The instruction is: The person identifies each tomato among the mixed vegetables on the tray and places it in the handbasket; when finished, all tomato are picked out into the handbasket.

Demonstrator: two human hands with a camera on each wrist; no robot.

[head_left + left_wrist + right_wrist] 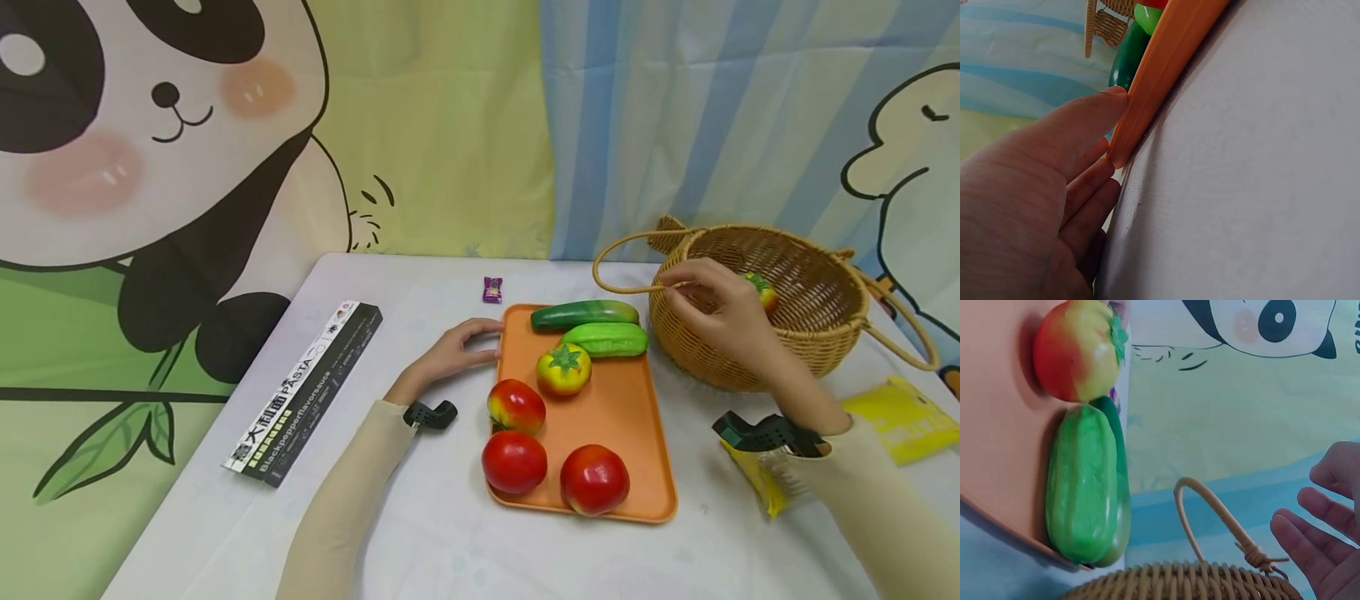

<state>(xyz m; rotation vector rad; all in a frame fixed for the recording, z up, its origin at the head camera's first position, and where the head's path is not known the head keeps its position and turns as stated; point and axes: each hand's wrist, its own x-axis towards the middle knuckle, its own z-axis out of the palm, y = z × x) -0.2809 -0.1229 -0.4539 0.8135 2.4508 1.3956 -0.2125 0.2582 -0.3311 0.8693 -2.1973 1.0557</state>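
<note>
My left hand (456,348) touches the left edge of an orange tray (615,417) with its thumb and fingertips, the fingers fairly straight. On the tray lie a dark green cucumber (581,314), a lighter green ridged vegetable (609,340), a yellow-red tomato with a green star-shaped top (564,370), a redder tomato (517,407) and two red tomatoes (514,462). Over the near left rim of a wicker basket (750,367) hovers my right hand (716,308), its fingers loosely bent with nothing between them. Another yellow-red tomato (763,292) sits inside the basket, partly hidden by that hand.
A black and white pasta box (307,392) lies at the left. Behind the tray is a small purple wrapped candy (492,290). Yellow packets (903,417) lie at the right, one partly under my right forearm. The basket's loop handles (600,265) stick out sideways.
</note>
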